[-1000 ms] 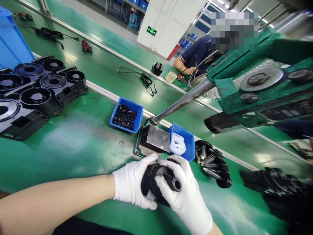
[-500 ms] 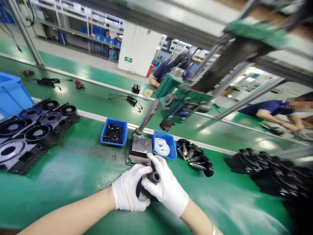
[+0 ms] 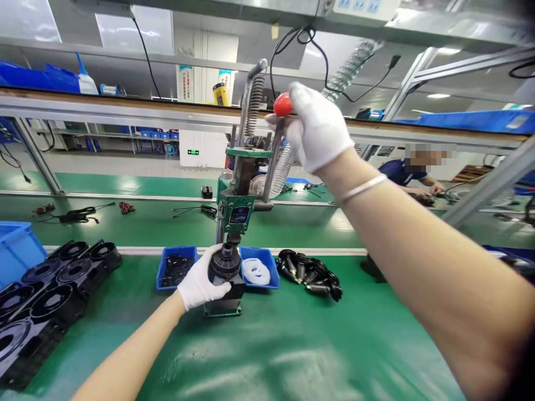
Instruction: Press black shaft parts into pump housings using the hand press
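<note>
A green hand lever press (image 3: pixel 240 209) stands on the bench in front of me. My left hand (image 3: pixel 201 283), in a white glove, is closed round a round black plastic housing (image 3: pixel 225 263) with a short tube on top. The housing sits on the press base (image 3: pixel 223 305), right under the ram. My right hand (image 3: pixel 315 125), also gloved, is raised and wraps the red-knobbed press lever (image 3: pixel 283 104); some of its fingers are hidden behind the knob.
Blue bins with small black parts (image 3: pixel 178 270) and white rings (image 3: pixel 256 272) flank the press. Black cables with plugs (image 3: pixel 309 273) lie to the right, black speaker-like frames (image 3: pixel 54 289) to the left. A shelf rail (image 3: pixel 137 114) crosses above. A co-worker (image 3: pixel 412 172) sits across the line.
The black housing has moved from between both hands onto the press base, held by my left hand. My right hand has let go of it and risen to the lever. My view has tilted up.
</note>
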A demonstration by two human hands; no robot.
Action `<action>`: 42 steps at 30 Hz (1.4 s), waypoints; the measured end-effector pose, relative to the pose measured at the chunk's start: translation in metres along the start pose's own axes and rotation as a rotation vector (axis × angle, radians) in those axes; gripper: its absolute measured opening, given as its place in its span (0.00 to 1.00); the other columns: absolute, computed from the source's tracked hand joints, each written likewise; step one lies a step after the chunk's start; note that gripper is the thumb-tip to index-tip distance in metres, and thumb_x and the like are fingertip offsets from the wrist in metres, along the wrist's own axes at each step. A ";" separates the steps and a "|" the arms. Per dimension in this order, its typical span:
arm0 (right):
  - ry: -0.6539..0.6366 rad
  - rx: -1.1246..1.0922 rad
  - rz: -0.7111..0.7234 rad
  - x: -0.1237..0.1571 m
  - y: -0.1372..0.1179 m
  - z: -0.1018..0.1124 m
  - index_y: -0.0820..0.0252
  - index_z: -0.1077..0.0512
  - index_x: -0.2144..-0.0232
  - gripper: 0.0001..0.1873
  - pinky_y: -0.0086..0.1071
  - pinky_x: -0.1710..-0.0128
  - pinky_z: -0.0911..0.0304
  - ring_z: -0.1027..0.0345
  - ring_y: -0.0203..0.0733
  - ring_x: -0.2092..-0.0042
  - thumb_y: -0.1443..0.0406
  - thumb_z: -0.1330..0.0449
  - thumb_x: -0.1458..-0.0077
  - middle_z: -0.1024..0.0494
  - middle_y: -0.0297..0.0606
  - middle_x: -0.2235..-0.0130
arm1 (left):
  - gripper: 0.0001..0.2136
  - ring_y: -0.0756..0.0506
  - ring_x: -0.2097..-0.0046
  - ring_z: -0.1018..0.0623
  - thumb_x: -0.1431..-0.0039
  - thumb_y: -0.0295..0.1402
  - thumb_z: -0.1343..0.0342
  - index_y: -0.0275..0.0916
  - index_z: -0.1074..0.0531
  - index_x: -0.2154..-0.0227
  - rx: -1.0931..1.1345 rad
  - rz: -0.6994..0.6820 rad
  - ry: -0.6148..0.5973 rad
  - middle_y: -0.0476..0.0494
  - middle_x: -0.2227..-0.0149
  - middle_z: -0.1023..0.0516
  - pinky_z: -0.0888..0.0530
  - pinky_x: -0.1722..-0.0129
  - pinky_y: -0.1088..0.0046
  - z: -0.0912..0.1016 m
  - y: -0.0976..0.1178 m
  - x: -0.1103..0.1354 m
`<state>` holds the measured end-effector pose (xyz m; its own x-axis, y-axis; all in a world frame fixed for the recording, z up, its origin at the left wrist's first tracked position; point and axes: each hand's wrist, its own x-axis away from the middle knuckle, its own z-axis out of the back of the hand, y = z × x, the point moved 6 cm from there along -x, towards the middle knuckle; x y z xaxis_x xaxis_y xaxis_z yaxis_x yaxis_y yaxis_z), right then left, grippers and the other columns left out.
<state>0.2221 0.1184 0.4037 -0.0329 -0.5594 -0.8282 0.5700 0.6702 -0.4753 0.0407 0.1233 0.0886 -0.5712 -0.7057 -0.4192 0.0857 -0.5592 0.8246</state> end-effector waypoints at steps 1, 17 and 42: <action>0.007 -0.054 -0.053 -0.011 -0.006 0.000 0.68 0.33 0.63 0.24 0.26 0.68 0.37 0.26 0.34 0.60 0.58 0.63 0.34 0.24 0.31 0.58 | 0.37 0.36 0.41 0.28 0.57 0.29 0.38 0.36 0.46 0.41 0.010 0.000 -0.007 0.34 0.43 0.30 0.35 0.37 0.53 -0.003 -0.004 -0.005; 0.310 -0.281 0.183 0.151 -0.067 0.026 0.55 0.32 0.82 0.23 0.31 0.86 0.40 0.44 0.34 0.84 0.59 0.43 0.34 0.35 0.29 0.81 | 0.38 0.34 0.43 0.27 0.56 0.35 0.36 0.38 0.47 0.42 -0.092 0.040 -0.065 0.33 0.44 0.29 0.34 0.39 0.49 -0.008 -0.021 -0.017; 0.440 -0.410 0.344 0.199 -0.057 0.024 0.55 0.28 0.74 0.16 0.33 0.73 0.27 0.34 0.35 0.75 0.60 0.44 0.34 0.32 0.30 0.76 | 0.44 0.31 0.37 0.34 0.51 0.50 0.37 0.34 0.53 0.38 -0.019 0.097 -0.260 0.27 0.39 0.34 0.40 0.36 0.51 0.003 -0.023 -0.014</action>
<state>0.2027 -0.0431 0.2728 -0.2852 -0.0904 -0.9542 0.2541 0.9528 -0.1662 0.0439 0.1476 0.0764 -0.7498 -0.6224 -0.2245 0.1646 -0.5040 0.8479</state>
